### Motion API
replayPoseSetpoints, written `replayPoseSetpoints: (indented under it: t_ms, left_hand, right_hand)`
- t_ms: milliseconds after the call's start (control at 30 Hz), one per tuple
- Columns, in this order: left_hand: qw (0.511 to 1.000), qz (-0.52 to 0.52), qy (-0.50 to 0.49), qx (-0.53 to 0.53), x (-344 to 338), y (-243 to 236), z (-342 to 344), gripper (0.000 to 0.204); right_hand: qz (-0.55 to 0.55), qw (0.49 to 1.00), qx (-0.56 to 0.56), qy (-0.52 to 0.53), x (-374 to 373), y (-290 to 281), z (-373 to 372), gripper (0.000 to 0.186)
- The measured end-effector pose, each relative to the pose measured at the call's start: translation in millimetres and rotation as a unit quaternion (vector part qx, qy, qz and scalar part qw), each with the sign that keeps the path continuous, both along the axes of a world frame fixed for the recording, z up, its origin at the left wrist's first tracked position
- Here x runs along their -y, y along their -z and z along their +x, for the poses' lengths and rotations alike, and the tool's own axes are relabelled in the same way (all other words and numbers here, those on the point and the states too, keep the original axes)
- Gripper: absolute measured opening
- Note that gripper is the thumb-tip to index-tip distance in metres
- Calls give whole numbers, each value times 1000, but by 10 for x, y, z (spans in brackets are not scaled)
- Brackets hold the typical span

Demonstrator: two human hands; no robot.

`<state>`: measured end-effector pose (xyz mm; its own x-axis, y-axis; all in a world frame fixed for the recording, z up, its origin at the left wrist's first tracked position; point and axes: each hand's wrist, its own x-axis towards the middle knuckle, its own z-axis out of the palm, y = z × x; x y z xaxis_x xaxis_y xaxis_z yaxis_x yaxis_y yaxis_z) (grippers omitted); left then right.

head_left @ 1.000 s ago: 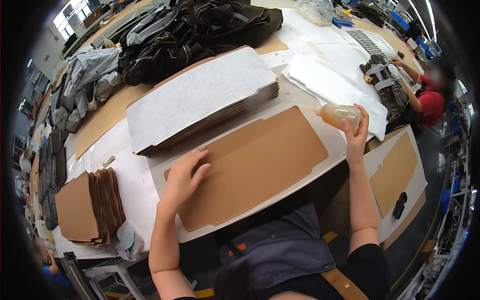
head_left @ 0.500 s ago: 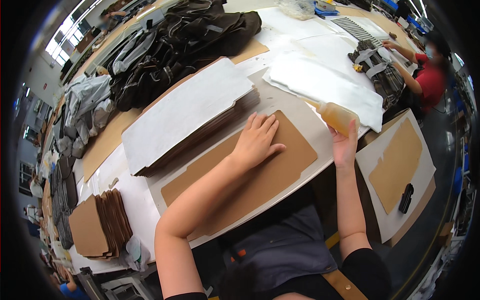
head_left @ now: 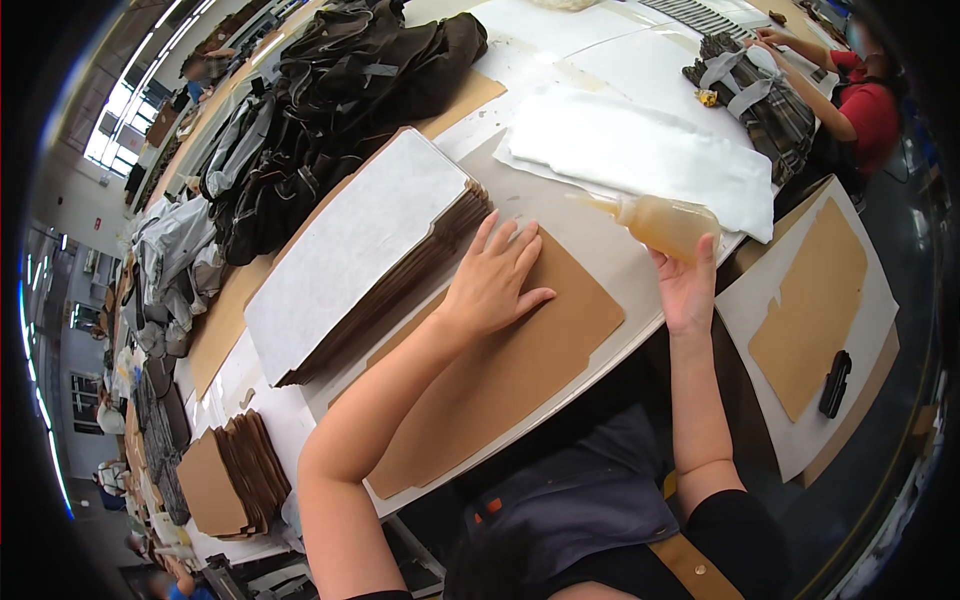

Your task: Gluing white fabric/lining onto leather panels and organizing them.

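Observation:
My left hand [head_left: 490,280] lies with fingers apart on the far end of a brown cut board [head_left: 530,360], which rests on a grey sheet [head_left: 640,300]. My right hand [head_left: 685,280] grips a squeeze bottle [head_left: 670,225] of amber liquid, tilted with its long nozzle pointing left. Beside my left hand stands a thick stack of brown boards topped by a white sheet [head_left: 355,250]. Folded white padding [head_left: 630,150] lies behind the bottle.
Dark bags [head_left: 340,90] and grey fabric [head_left: 170,250] pile at the back left; another board stack [head_left: 215,480] is at lower left. A co-worker [head_left: 860,115] handles plaid fabric [head_left: 750,110] at upper right. A side board holds a tan sheet [head_left: 800,320] and black tool [head_left: 835,385].
My left hand has moved right and up across the board to its far end. My right hand still holds the bottle and has shifted slightly left. The view has turned.

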<state>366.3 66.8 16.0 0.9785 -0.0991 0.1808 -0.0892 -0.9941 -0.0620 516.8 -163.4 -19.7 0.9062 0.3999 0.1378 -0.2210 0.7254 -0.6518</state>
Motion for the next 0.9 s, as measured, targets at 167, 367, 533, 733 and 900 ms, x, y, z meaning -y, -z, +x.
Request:
replayPoseSetpoints:
  t_ms: [167,367,533,733,900]
  left_hand:
    - [1000,-15,-8,26,-22,57,-46,72]
    - [998,-62,-17,4,-92,29,-156,70]
    - [986,-134,-71,64,-51,-119,-624,61]
    - [969,-180,-161,48,-197,-493,-1796,44]
    - [882,-317,-288,194,-493,-491,-2576,25]
  right_hand:
    - [-26,998,47,14,-42,-13,-62,50]
    - [-108,981,118,112,-94,-199,-190,60]
    - [-276,909,257,178,-144,-386,-286,64]
    - [-307,896,283,151,-277,-329,-291,62]
    - [-316,896,275,149,-324,-308,-318,56]
